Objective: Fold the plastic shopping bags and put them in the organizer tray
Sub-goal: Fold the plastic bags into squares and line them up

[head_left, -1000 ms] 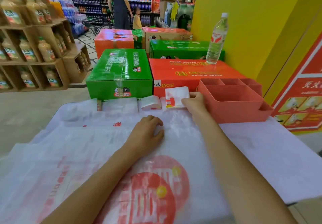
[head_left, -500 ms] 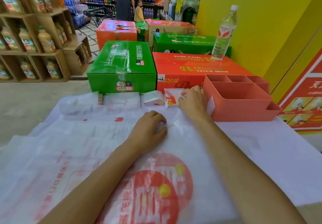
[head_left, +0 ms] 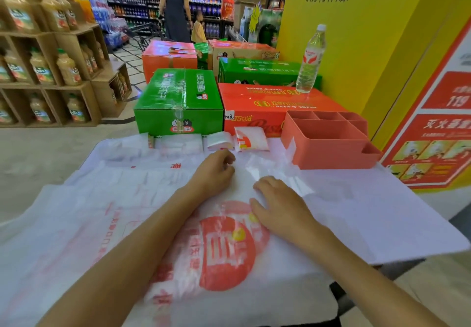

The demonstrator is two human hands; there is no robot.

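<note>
White plastic shopping bags with red print (head_left: 224, 250) lie spread flat over the table in front of me. My left hand (head_left: 214, 174) rests on the top bag with its fingers loosely curled. My right hand (head_left: 277, 204) lies flat on the same bag, fingers straight. A folded bag (head_left: 251, 142) sits at the table's far edge with another small folded bag (head_left: 219, 141) beside it, both apart from my hands. The coral organizer tray (head_left: 328, 153) stands at the far right; its compartments look empty.
More crumpled bags (head_left: 175, 144) line the far edge. Green (head_left: 178, 102) and orange (head_left: 267, 105) cartons stand just beyond the table, a water bottle (head_left: 309, 59) on the orange one. A yellow wall (head_left: 369, 46) rises on the right, wooden drink shelves (head_left: 46, 72) on the left. People stand far back.
My right hand let go of the folded bag at the far edge and came back onto the spread bag. The left hand stayed on the bag.
</note>
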